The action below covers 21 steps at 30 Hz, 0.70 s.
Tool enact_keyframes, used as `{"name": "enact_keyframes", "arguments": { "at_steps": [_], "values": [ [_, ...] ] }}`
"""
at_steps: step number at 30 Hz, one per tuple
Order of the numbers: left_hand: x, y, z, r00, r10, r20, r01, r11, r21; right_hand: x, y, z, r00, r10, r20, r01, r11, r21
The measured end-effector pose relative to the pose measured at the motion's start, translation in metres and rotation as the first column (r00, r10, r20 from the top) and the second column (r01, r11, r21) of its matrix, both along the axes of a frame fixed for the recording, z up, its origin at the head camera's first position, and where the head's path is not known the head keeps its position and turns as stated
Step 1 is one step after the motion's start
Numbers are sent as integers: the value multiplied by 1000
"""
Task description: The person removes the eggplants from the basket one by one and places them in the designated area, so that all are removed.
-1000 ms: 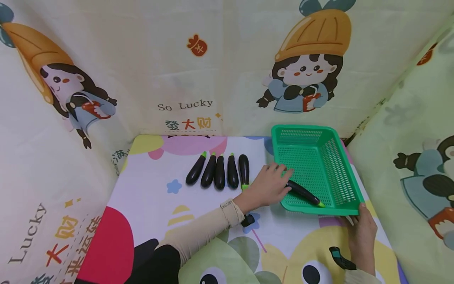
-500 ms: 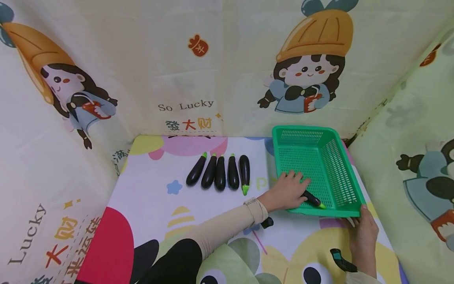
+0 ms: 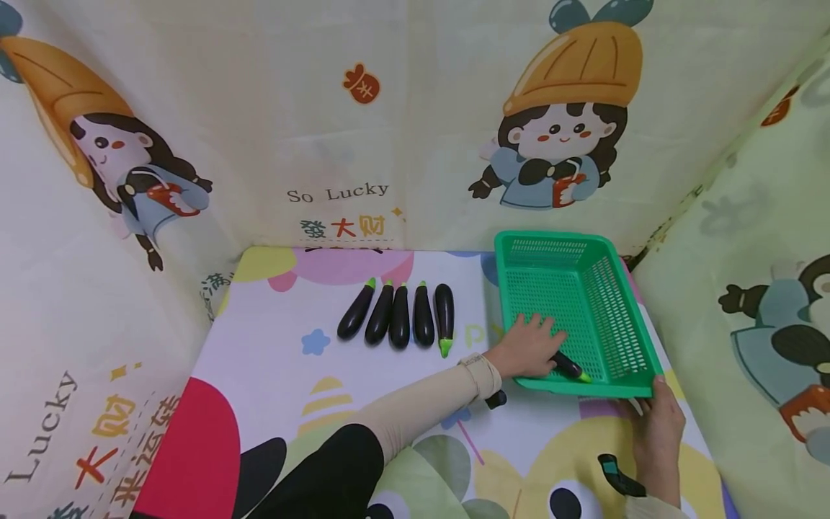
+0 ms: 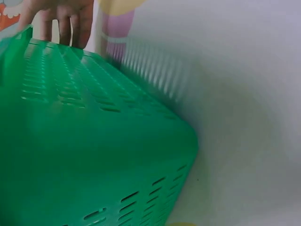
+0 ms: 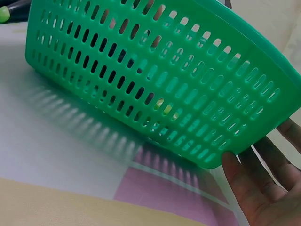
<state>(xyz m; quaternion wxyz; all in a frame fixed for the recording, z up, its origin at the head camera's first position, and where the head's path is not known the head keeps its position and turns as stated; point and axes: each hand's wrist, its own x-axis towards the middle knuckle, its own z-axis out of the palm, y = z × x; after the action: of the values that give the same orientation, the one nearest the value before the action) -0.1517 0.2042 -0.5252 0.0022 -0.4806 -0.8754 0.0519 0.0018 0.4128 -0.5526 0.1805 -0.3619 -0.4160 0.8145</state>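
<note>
A green perforated plastic basket (image 3: 570,277) stands at the right of the table. Over its near left corner reaches my left hand (image 3: 527,347), fingers spread above a dark eggplant (image 3: 568,366). That eggplant lies on the basket's floor, its green tip to the right and its far end hidden by the hand. At the near right corner my right hand (image 3: 660,425) holds the basket, thumb at the rim and fingers below it. In the right wrist view the fingers of that hand (image 5: 270,188) touch the corner. Several eggplants (image 3: 400,317) lie in a row left of the basket.
A printed cloth (image 3: 259,360) covers the table. Patterned cloth walls (image 3: 441,144) rise at the back and both sides. The basket's far side stands close to the back wall. One eggplant (image 5: 19,10) shows beyond the basket in the right wrist view.
My left hand has moved right and into the basket with the eggplant, which now lies lower inside. Its fingers have spread. The right hand has stayed at the corner.
</note>
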Motion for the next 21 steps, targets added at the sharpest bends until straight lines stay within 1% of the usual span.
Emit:
{"name": "enact_keyframes", "arguments": {
  "at_steps": [4,8,12,15,19,21],
  "values": [
    [-3,4,1,1000,11,20,-10,1000,-28,-1,0,1,1000,-19,-4,19,1000,-17],
    [-3,6,3,1000,20,23,-18,998,-64,-1,1,0,1000,-14,4,14,1000,4],
    [-2,8,3,1000,9,26,-6,996,-89,0,1,-2,1000,-19,5,19,1000,19],
    [-2,8,3,999,3,40,0,996,-92,0,2,-2,1000,-23,-3,23,1000,5],
    [-2,8,3,998,8,61,-2,995,-98,-2,2,-1,999,-36,22,36,999,-17],
    [-1,7,3,998,7,65,-1,995,-99,-3,2,0,998,-45,38,46,999,-13]
  ]
}}
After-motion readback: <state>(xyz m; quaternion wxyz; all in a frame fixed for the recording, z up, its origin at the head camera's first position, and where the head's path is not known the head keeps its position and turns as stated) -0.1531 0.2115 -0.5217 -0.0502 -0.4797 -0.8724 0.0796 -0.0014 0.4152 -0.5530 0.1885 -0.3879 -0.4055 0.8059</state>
